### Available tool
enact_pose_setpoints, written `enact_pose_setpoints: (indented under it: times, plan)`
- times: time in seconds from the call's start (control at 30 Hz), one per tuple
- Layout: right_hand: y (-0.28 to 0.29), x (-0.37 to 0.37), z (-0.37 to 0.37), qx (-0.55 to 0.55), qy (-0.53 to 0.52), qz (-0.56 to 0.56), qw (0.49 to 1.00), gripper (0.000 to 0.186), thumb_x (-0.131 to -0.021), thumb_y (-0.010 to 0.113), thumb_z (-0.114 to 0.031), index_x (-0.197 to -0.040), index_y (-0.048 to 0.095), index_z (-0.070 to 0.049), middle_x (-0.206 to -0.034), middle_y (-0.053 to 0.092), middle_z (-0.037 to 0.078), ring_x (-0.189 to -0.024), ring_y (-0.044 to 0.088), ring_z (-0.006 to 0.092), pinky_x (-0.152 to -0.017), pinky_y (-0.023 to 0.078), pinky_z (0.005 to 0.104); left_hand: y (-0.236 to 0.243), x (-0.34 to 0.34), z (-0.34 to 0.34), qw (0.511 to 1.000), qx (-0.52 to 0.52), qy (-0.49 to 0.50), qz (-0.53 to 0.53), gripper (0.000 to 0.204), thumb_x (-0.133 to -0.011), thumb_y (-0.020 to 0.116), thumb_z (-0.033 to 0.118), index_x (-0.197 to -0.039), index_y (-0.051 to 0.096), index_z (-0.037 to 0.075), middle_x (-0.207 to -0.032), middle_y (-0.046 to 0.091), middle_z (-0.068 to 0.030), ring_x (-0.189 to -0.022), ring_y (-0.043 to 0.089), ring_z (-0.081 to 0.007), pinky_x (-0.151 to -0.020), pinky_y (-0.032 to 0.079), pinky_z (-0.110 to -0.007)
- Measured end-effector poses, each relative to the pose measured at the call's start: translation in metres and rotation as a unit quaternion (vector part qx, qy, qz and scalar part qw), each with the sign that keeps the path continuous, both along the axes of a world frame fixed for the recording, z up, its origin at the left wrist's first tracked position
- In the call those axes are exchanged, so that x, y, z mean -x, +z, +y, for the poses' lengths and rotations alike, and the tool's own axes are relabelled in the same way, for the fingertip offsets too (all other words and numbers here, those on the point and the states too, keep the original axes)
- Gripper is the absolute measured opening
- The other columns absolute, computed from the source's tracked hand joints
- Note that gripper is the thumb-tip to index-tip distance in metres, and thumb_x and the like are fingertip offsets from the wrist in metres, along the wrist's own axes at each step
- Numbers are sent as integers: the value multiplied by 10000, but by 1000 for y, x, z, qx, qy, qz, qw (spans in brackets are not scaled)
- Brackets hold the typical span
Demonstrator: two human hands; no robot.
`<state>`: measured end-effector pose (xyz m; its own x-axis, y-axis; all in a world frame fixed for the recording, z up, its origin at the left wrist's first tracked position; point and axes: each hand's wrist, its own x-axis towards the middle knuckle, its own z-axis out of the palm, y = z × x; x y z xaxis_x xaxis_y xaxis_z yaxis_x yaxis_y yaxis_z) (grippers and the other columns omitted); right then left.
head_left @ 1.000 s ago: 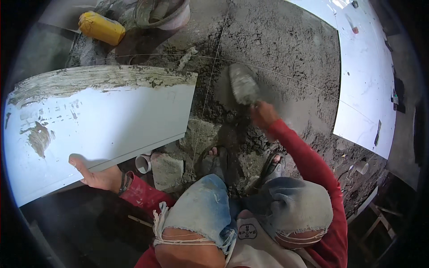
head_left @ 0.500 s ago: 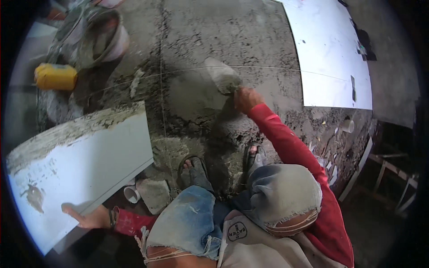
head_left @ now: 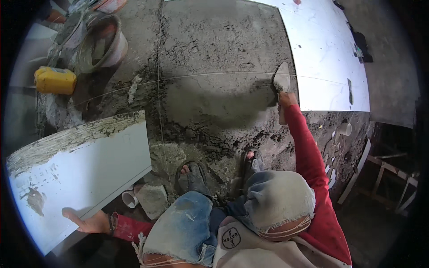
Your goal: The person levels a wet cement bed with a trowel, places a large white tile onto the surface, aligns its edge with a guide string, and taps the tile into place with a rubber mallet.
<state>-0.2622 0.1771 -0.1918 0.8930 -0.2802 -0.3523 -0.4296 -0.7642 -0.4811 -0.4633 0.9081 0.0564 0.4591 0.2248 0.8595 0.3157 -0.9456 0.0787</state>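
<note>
My right hand [head_left: 287, 99] is closed on the handle of a pointed trowel [head_left: 282, 79]. The grey-smeared blade points away from me, beside the left edge of a laid white tile [head_left: 333, 62]. Left of it spreads wet grey mortar [head_left: 210, 105], smooth in the middle and rough around. My left hand [head_left: 89, 222] grips the near edge of a large white tile [head_left: 89, 165], thumb on top and fingers hidden beneath. Dried mortar crusts that tile's far edge. A thin string [head_left: 214, 75] runs across the mortar and over the laid tile.
At the far left are a mortar-stained bucket [head_left: 121, 42] and a yellow jug [head_left: 56, 80]. A white cup [head_left: 130, 199] and a broken slab [head_left: 152, 201] lie near my left foot. Another cup [head_left: 345, 129] and a wooden frame [head_left: 389, 167] are at the right. Part of another person's hand [head_left: 56, 17] shows far left.
My right hand has swept the trowel rightward from the middle of the mortar to the laid tile's edge, and the blade has turned. My left hand still holds its tile.
</note>
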Motion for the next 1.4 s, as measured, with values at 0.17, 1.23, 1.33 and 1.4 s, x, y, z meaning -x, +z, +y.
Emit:
enact_pose_setpoints:
  times: [0.17, 1.23, 1.33, 1.4]
  plan:
    - [-30, -49, 122, -25, 32, 3, 999, 257, -866, 571, -263, -739, 590, -41, -628, 615, 163, -564, 644, 332, -528, 537, 425, 0, -10, -4, 999, -25, -34, -11, 573, -798, 721, 219, -1280, 562, -47, -1251, 598, -262, -1114, 620, -361, -964, 475, -436]
    - [12, -94, 31, 189, -19, 98, 977, 342, -902, 505, -276, -1019, 697, -19, -1061, 675, 241, -1007, 665, 376, -858, 544, 447, -8, -11, -9, 986, 108, -117, -41, 475, -949, 590, 191, -1330, 495, -76, -1379, 480, -286, -1245, 528, -365, -1046, 434, -456]
    - [6, -94, 26, 199, 17, 104, 974, 348, -914, 480, -278, -920, 702, -10, -955, 681, 249, -911, 686, 360, -788, 553, 454, 7, -4, -2, 995, 91, -45, 7, 585, -830, 715, 120, -1341, 493, -60, -1338, 533, -264, -1189, 578, -381, -1015, 460, -448]
    - [15, -68, 14, 95, -107, 134, 981, 364, -916, 474, -290, -872, 688, 2, -867, 674, 239, -827, 687, 347, -721, 546, 450, 3, -2, 4, 998, 39, -51, 22, 597, -828, 721, 149, -1342, 495, -54, -1330, 543, -259, -1173, 589, -382, -1001, 469, -442]
